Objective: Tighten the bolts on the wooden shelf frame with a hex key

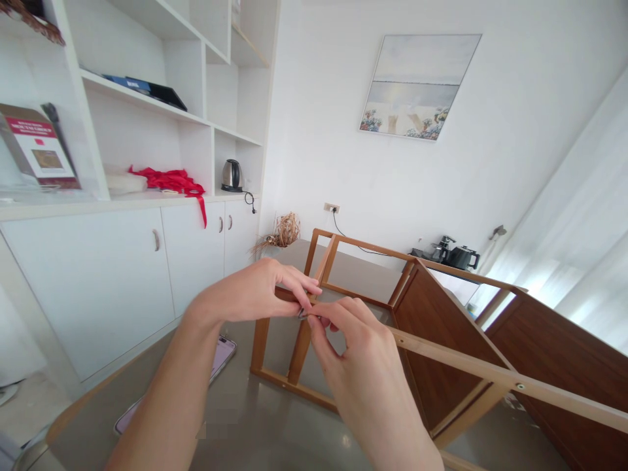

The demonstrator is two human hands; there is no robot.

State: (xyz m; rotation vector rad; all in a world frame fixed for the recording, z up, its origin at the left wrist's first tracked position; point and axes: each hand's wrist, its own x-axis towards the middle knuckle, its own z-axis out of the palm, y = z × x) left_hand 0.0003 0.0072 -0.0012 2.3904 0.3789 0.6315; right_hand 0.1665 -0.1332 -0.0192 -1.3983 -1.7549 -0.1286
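Note:
A wooden shelf frame (pixel 441 350) with brown panels (pixel 441 320) lies on its side on a grey tabletop. Both hands meet at the near top rail of its left end. My left hand (pixel 267 291) reaches in from the left, its thumb and fingers closed together over the rail. Just beside it, my right hand (pixel 350 333) is closed in a pinch, fingertips almost touching those of the left. A small dark, shiny piece (pixel 301 313) shows between the fingertips; its kind is too small to tell. Farther right along this rail sits a bolt (pixel 521 386) in a hole.
A phone (pixel 224 356) lies on the table (pixel 245 418), partly behind my left forearm. White shelving (pixel 191 209) with a kettle (pixel 232 175) and red ribbon (pixel 171 181) stands at left. Dried stalks (pixel 287 230) and a black pot (pixel 461 257) are beyond the frame.

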